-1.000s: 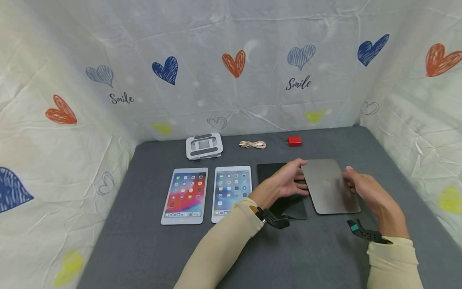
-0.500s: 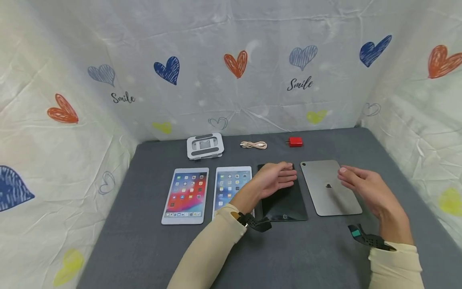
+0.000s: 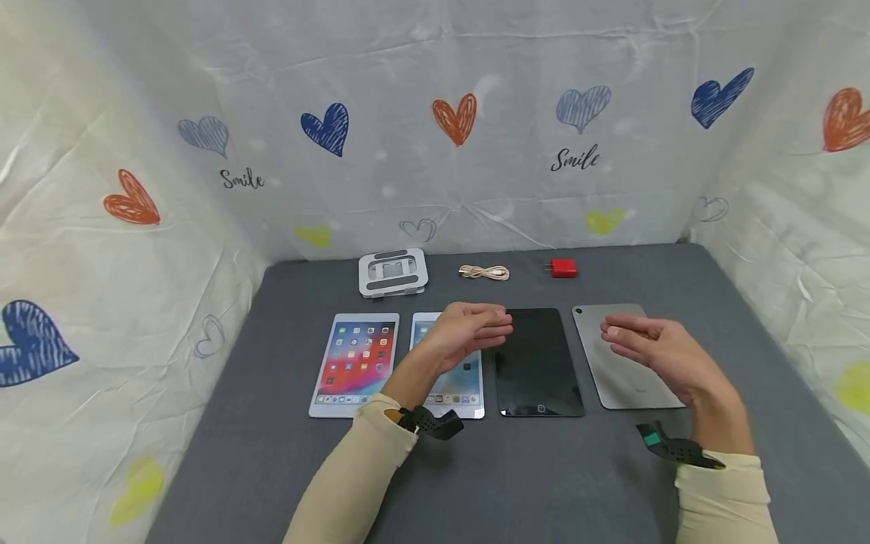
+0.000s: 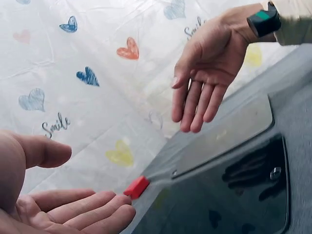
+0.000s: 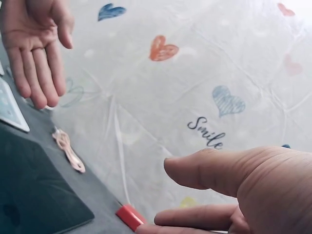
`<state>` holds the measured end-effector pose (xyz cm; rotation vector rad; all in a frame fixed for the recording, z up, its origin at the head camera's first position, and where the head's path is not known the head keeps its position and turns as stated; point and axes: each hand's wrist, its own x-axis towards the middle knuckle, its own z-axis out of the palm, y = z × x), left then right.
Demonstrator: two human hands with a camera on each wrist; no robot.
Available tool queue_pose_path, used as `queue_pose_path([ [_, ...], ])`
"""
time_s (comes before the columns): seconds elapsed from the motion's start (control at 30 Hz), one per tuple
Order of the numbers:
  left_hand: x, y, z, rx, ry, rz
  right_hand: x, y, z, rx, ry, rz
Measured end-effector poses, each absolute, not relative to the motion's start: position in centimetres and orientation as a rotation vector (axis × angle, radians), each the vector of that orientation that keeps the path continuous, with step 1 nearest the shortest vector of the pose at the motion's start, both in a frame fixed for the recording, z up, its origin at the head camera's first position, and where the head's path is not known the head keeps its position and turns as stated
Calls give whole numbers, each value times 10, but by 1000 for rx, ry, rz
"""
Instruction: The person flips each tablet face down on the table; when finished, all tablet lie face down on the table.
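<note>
My left hand, fingers straight and palm turned inward, hovers over the second white tablet and hides part of its lit screen. With its fingers extended too, my right hand is above the silver tablet, which lies back side up. Neither hand holds anything. Between them a black tablet lies face up with a dark screen; its glass mirrors a hand in the left wrist view. Farthest left in the row is another white tablet with a red and blue screen.
Behind the row stand a folded grey stand, a coiled cable and a red charger plug. Everything rests on a dark grey table. White cloth with printed hearts hangs at the back and sides.
My left hand has moved left, off the silver tablet's edge and past the black one. My right hand has come away from the silver tablet's right edge and shifted left above it.
</note>
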<state>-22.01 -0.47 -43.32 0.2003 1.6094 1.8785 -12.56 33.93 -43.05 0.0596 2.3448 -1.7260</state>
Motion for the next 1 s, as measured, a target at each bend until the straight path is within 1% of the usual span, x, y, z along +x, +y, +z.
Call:
queue_pose_path([
  [0.2, -219, -25, -442, 191, 1742, 1772, -132, 326, -437, 66, 2361, -1625],
  [0.37, -218, -34, -450, 170, 1802, 1704, -134, 320, -443, 55, 2383, -1533],
  [0.77, -221, -30, -465, 176, 1725, 1630, -137, 306, -454, 1, 2325, -1463],
  [1.0, -222, -25, -463, 151, 1691, 1619, -139, 297, -454, 90, 2374, -1433],
])
